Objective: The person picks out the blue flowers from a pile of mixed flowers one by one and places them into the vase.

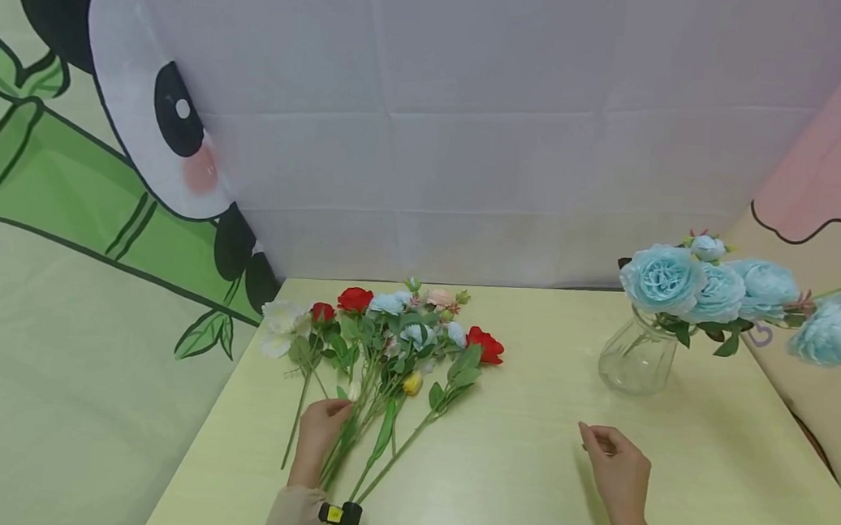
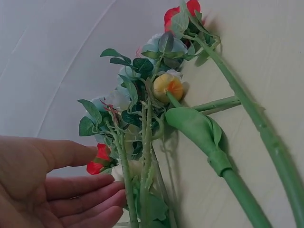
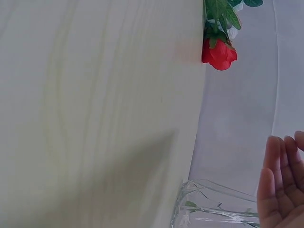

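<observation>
My left hand [image 1: 320,432] is at the left side of a loose pile of artificial flowers. In the left wrist view its fingers [image 2: 80,194] lie fairly straight beside green stems [image 2: 146,175], thumb apart, and grip nothing. Near the fingertips are a cream-white bloom [image 2: 127,170] and a red flower [image 2: 98,160]; whether they touch is hard to tell. A yellow tulip [image 1: 413,384] and a red rose [image 1: 485,346] lie in the same pile. Over the table's right part hovers my right hand [image 1: 620,472], holding nothing, its fingers [image 3: 272,154] loosely extended, in front of the glass vase [image 1: 633,367].
Pale blue artificial peonies [image 1: 663,279] stand in the vase, several of them leaning far out past the table's right edge. A light wooden table [image 1: 509,464] lies under everything. Behind it hangs a white cloth [image 1: 470,176] with a printed panda.
</observation>
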Tool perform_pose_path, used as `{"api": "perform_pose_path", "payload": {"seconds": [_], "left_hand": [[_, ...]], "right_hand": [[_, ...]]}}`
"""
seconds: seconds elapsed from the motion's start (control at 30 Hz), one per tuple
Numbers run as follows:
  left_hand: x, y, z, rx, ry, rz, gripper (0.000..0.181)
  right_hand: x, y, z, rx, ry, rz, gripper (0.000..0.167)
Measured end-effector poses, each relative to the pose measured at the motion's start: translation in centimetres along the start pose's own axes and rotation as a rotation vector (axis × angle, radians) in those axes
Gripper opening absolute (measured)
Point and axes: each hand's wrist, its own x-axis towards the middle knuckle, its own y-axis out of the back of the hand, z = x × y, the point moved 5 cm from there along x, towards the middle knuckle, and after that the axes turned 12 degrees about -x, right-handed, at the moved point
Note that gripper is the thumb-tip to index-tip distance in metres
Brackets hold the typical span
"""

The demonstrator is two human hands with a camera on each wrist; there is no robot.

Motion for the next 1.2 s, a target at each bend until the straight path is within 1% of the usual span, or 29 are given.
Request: {"api": "perform_pose_path", "payload": {"seconds": [0.1,0.2,0.27,0.37,0.5,0.6,0.7,0.8,0.97,1.07,1.2], "left_hand": [[0.3,-0.2,0.1,0.014,0.015,-0.026,0.027],[0.5,-0.3,0.0,0.022,0.024,-0.032,0.027],[0.6,-0.3,0.0,0.026,0.021,-0.031,0.026],[0.9,-0.6,0.0,0.048,-0.002,-0.03,0.022],[1.2,-1.0,-0.2,0.103,-0.018,-0.023,0.018],[1.4,-1.3,-0.4,0.145,-0.007,-0.019,0.017],[1.5,-1.5,-0.5,0.169,0.005,-0.027,0.017],[1.5,-1.6,-0.4,0.178,0.01,-0.031,0.017],[1.3,-1.6,-0.4,0.176,0.003,-0.016,0.017],[1.0,-1.5,-0.2,0.172,-0.014,-0.007,0.017],[0.6,-1.3,0.2,0.158,-0.053,0.015,0.016]], "right_hand": [[0.0,0.1,0.1,0.0,-0.006,-0.003,0.015],[0.0,0.2,0.2,-0.013,-0.007,-0.005,0.015],[0.0,0.1,0.3,-0.02,-0.01,-0.007,0.015],[0.0,0.0,0.4,-0.023,-0.017,-0.017,0.015],[0.0,-0.1,0.7,-0.023,-0.031,-0.037,0.017],[0.0,-0.2,0.9,-0.031,-0.042,-0.052,0.018],[-0.1,-0.2,1.1,-0.042,-0.046,-0.061,0.018],[-0.1,-0.1,1.1,-0.047,-0.044,-0.064,0.018],[-0.1,-0.1,1.2,-0.047,-0.045,-0.067,0.017],[-0.1,-0.1,1.2,-0.044,-0.049,-0.068,0.017],[-0.2,-0.1,1.4,-0.049,-0.06,-0.078,0.018]]}}
